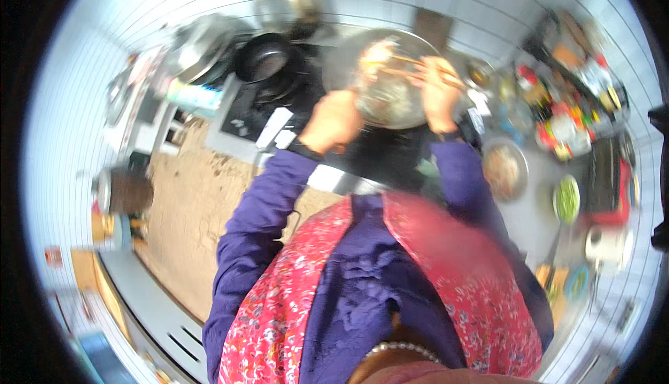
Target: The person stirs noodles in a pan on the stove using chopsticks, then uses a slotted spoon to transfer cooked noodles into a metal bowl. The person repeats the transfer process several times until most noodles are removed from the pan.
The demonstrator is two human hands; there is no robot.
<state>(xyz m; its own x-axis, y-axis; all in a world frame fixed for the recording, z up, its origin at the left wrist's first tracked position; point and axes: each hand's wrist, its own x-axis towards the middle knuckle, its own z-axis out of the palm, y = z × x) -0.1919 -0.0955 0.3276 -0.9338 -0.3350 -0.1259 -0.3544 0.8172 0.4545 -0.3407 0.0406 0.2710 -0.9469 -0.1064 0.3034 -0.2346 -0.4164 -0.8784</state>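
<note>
A large round metal pan [341, 62] sits over the black cooktop [373, 156]. My right hand [438, 88] grips a pair of wooden chopsticks [406, 60] above the pan's right side. Their tips reach a pale and orange-red piece of food [377, 56]. More pale food [392, 99] lies lower in the pan, blurred by motion. At the pan's left edge, my left hand [334, 120] is curled with its knuckles up. Blur hides whether its fingers hold the rim or something else.
A black frying pan [266, 62] stands left of the large pan. Metal lids [287, 5] lean by the tiled wall. On the right counter are a bowl of pale food [504, 169], a bowl of green pieces [567, 199] and several seasoning packages [564, 128].
</note>
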